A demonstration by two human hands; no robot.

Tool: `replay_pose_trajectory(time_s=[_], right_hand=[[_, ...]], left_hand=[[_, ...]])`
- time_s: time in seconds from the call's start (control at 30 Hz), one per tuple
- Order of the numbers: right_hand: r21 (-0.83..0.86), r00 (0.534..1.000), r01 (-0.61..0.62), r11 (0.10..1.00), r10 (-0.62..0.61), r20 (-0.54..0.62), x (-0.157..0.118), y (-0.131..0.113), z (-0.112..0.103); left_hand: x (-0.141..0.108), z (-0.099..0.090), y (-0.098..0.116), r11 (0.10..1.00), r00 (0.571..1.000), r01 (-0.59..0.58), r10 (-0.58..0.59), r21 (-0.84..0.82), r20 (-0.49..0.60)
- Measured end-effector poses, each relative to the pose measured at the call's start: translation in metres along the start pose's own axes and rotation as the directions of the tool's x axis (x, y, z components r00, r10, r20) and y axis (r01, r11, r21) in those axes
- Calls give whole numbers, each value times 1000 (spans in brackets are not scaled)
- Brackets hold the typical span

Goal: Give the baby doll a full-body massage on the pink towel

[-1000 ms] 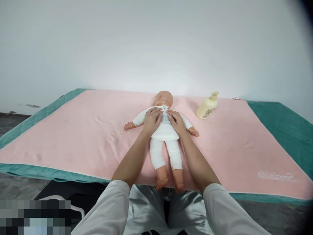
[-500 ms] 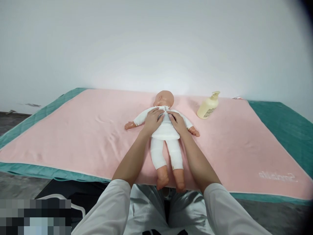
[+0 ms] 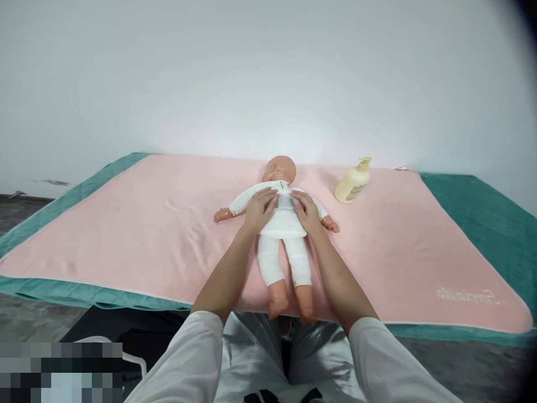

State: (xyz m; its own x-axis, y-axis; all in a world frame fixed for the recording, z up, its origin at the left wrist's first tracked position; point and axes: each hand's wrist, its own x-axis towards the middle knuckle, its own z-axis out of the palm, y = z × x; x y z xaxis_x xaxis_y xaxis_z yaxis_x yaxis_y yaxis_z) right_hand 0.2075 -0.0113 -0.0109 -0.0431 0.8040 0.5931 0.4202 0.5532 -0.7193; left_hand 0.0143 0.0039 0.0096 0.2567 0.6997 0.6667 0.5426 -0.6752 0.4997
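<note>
- Pink blanket [image 3: 138,224] over a green cover [image 3: 486,218] dresses the counter, beside a pale wall [image 3: 268,73].
- White-clad doll [image 3: 284,226] lies mid-counter, feet at the near edge (head toward the far one).
- Left hand [image 3: 259,211] and right hand [image 3: 307,212], open with fingers loosely curved, rest on its torso, gripping nothing.
- Yellow pump bottle [image 3: 352,183] stands right of it, near the far edge.

Looks like a baby doll [image 3: 284,219], with a smooth, bald head, a soft white body and sleeves, and bare, pinkish-tan hands and feet. Shows a short dark line near the neck. Lies back up on the pink blanket [image 3: 134,229], with head toward the far edge, arms spread outward, legs slightly apart and feet at the near edge.
</note>
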Motion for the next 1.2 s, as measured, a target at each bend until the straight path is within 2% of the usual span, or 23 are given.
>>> replay_pose_trajectory(time_s=[0.07, 0.17, 0.33, 0.47, 0.7, 1.0, 1.2], right_hand=[[-9, 999, 12, 1000, -12, -43, -9, -6, -3], [9, 997, 17, 1000, -16, -80, -30, -16, -8], [-5, 997, 69, 998, -69, -29, -63, -32, -13], [-18, 992, 127, 992, -127, 9, -76, -37, -13], [-14, 991, 133, 991, -133, 4, -82, -39, -13], [-9, 996, 75, 997, -75, -51, -76, -34, -8], [1, 997, 33, 999, -33, -64, -73, -28, -5]], left_hand=[[-6, -4, 6, 999, 999, -41, 41, -30, -16], [-20, -10, 16, 995, 996, -89, 89, -50, 16], [-46, -13, 27, 986, 986, -135, 144, -93, 89], [-57, -17, 33, 986, 989, -133, 138, -104, 48], [-61, -18, 34, 982, 987, -153, 157, -110, 29], [-57, -15, 30, 978, 978, -140, 160, -155, 130], [-57, -9, 24, 964, 975, -183, 203, -194, 90]])
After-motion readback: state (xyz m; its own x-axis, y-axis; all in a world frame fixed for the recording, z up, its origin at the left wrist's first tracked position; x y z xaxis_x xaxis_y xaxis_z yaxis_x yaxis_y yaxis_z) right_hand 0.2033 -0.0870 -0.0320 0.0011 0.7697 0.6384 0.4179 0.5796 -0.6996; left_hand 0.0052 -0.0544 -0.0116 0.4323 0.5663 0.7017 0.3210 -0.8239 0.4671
